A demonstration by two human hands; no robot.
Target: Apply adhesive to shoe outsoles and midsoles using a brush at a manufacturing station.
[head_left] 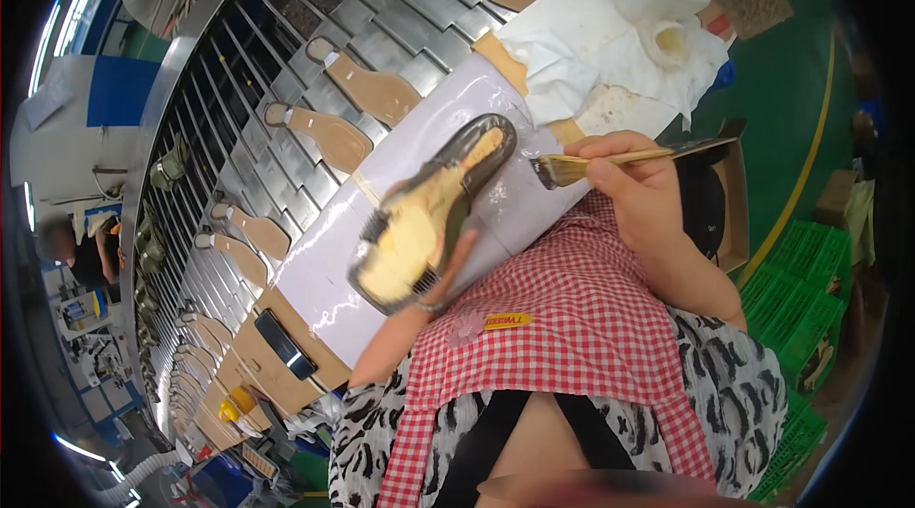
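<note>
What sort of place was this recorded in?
Probably a shoe workshop or factory: tan soles lie along a slatted metal conveyor, and the left hand holds an unfinished shoe.

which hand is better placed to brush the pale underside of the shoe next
Probably the right: the right hand grips the wooden-handled brush, bristles pointing toward the shoe, while the left hand is occupied supporting the shoe, pale underside toward the camera.

The blurred shoe (416, 227) partly hides the left fingers (463, 251).
</note>
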